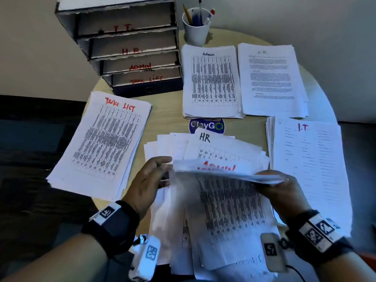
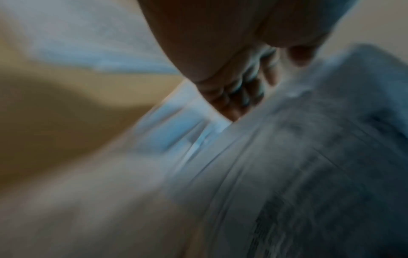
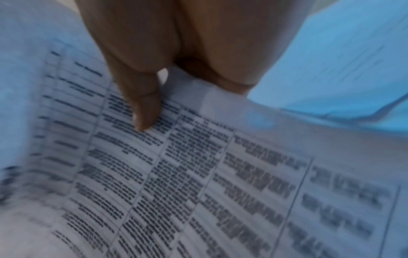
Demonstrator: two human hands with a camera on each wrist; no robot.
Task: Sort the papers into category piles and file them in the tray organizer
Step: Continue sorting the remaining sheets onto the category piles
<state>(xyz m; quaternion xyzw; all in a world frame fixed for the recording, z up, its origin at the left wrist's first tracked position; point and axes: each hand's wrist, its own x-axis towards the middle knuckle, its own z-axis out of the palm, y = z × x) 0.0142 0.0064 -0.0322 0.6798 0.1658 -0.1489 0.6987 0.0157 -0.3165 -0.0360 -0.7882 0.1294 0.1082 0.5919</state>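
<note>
I hold an Admin paper (image 1: 230, 200), a printed table headed ADMIN in red, lifted and bent over the unsorted stack (image 1: 203, 147), whose top sheet reads HR. My left hand (image 1: 150, 180) grips its left edge; the left wrist view shows my curled fingers (image 2: 243, 87) against blurred sheets (image 2: 287, 157). My right hand (image 1: 278, 190) pinches its right edge, with the thumb (image 3: 145, 113) lying on the printed table (image 3: 198, 174). The tray organizer (image 1: 130, 47) at the back left has slots marked I.T., H.R., ADMIN and TASK LIST.
Sorted piles lie on the round table (image 1: 168, 110): Task List (image 1: 101, 143) at the left, Admin (image 1: 211, 82) and HR (image 1: 270, 80) at the back, I.T. (image 1: 309, 165) at the right. A white cup of pens (image 1: 196, 27) stands beside the organizer. A ClayGo sticker (image 1: 206, 125) marks the centre.
</note>
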